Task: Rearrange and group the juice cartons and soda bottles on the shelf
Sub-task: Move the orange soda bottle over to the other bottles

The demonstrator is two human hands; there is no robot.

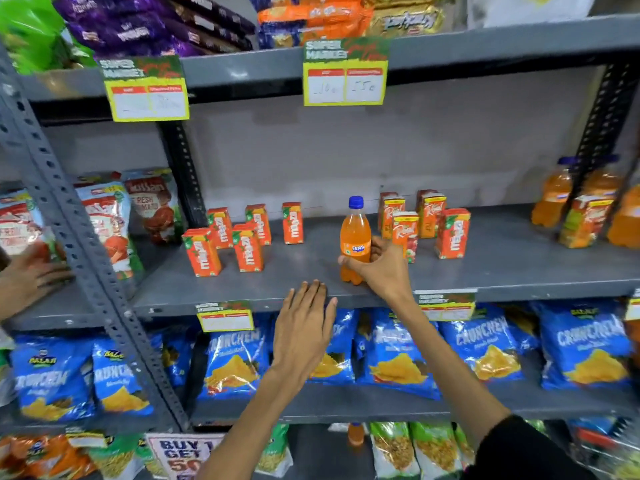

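An orange Fanta bottle with a blue cap stands upright near the front of the grey shelf. My right hand grips it around the lower half. My left hand hovers flat with fingers spread, just before the shelf's front edge, holding nothing. Several orange Maaza cartons stand left of the bottle. Orange Real cartons and one Maaza carton stand right of it. More orange soda bottles and a carton stand at the far right.
Price tags hang from the shelf above. Blue Cruncheex chip bags fill the shelf below. Red pouches stand in the left bay behind a slotted upright. Another person's hand reaches in at the far left.
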